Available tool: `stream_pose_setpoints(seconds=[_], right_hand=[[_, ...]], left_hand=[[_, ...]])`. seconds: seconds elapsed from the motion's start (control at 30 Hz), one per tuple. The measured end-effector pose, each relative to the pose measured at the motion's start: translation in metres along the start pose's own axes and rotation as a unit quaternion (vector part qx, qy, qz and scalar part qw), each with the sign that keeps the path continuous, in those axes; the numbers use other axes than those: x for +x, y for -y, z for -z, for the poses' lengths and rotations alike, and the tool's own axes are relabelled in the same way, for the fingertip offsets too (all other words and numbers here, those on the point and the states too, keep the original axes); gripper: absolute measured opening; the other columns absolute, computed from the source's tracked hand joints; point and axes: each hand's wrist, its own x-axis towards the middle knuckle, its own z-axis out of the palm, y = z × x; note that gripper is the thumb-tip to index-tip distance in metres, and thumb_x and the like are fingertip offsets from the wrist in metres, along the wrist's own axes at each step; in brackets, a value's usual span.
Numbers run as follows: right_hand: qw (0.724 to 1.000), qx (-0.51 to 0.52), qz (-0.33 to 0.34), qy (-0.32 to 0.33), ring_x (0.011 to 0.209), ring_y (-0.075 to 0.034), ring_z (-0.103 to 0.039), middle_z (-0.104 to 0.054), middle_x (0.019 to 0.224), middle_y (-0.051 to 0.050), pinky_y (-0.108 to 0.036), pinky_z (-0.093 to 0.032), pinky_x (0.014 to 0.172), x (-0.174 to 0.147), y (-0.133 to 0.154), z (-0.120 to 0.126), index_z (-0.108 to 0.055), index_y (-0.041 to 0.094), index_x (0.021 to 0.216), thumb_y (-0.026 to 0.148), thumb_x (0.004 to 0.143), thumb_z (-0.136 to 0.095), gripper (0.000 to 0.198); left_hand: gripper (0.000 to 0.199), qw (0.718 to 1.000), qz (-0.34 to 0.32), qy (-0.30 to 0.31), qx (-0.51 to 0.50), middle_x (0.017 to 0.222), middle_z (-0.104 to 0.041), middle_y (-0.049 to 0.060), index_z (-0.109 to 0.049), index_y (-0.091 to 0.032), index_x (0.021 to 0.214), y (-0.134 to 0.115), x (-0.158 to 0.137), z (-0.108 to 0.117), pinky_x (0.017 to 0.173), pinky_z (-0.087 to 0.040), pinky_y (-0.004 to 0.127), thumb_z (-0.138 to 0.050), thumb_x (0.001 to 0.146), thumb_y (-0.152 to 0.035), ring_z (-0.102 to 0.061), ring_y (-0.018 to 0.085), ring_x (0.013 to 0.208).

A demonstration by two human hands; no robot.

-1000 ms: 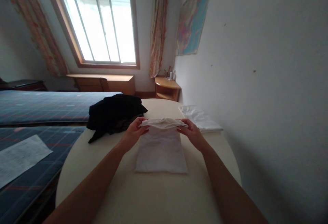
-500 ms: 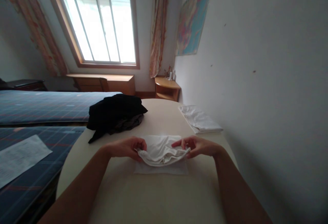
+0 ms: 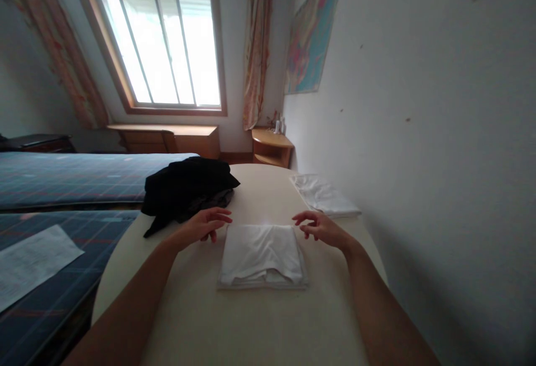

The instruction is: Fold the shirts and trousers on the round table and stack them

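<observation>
At the far left, the paper (image 3: 37,263) lies on the near bed (image 3: 113,243), which has a dark blue plaid cover. The far bed (image 3: 84,179) stands behind it, covered in similar plaid. Above, the left curtain (image 3: 62,53) hangs beside the window (image 3: 163,48); the desk (image 3: 196,137) is positioned below the sill.

The round table (image 3: 251,332) occupies the foreground. On its left side rests the black cloth (image 3: 188,182), bunched in a heap. The left hand (image 3: 205,225) is located in front of the heap, at the far left corner of the white cloth. Its fingers are loosely bent and parted from the thumb; they grip nothing. Contact with the table cannot be determined.

The white cloth (image 3: 263,254) lies at the middle of the table, between the hands, folded into a flat rectangle. Creases run across the top layer, and layered edges show at the near side. Behind the table, the right curtain (image 3: 257,48) hangs above the corner shelf (image 3: 272,138).

The right hand (image 3: 318,227) is located near the far right corner of the white cloth. Its fingers are partly curled, spread apart and holding nothing. Just beyond it, the second cloth (image 3: 324,196), also white and folded, lies near the wall (image 3: 439,187).
</observation>
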Motion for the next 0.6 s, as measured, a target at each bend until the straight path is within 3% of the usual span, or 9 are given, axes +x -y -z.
stream_pose_setpoints(seconds=[0.1,0.23,0.43,0.6], right_hand=[[0.997,-0.075,0.031,-0.012,0.073,-0.014,-0.059,-0.072,0.103,-0.007,-0.026,-0.047,0.065,0.004,-0.007,-0.003,-0.073,0.019,0.111,0.039,0.075,-0.071,0.041],[0.993,-0.117,0.023,0.010,0.074,-0.016,-0.058,-0.073,0.091,-0.005,-0.028,-0.046,0.068,0.007,-0.007,-0.011,-0.075,0.020,0.110,0.048,0.078,-0.069,0.043],[0.993,-0.095,0.064,-0.003,0.083,-0.019,-0.063,-0.073,0.097,-0.008,-0.029,-0.048,0.073,0.011,-0.003,-0.021,-0.073,0.017,0.107,0.047,0.086,-0.059,0.040],[0.995,-0.063,0.073,-0.005,0.081,-0.018,-0.064,-0.074,0.096,-0.007,-0.029,-0.050,0.074,0.014,-0.002,-0.031,-0.071,0.017,0.114,0.038,0.082,-0.064,0.039]], left_hand=[[0.061,1.000,0.009,-0.003,0.021,0.132,-0.062,0.014,-0.058,-0.018,0.127,0.016,0.010,-0.004,0.047,-0.039,0.021,-0.073,0.073,-0.042,-0.058,0.008,0.055],[0.056,0.999,0.002,0.030,0.027,0.121,-0.068,0.010,-0.060,-0.017,0.126,0.025,0.016,-0.015,0.060,-0.050,0.026,-0.069,0.073,-0.034,-0.062,0.013,0.063],[0.032,0.996,-0.054,0.012,0.075,0.104,-0.074,0.006,-0.072,-0.017,0.106,0.017,0.017,-0.020,0.081,-0.052,0.030,-0.061,0.080,-0.032,-0.068,0.023,0.092],[0.033,0.993,-0.077,-0.020,0.082,0.104,-0.076,0.007,-0.075,-0.018,0.101,0.015,0.017,-0.018,0.092,-0.050,0.035,-0.062,0.082,-0.042,-0.068,0.028,0.102]])
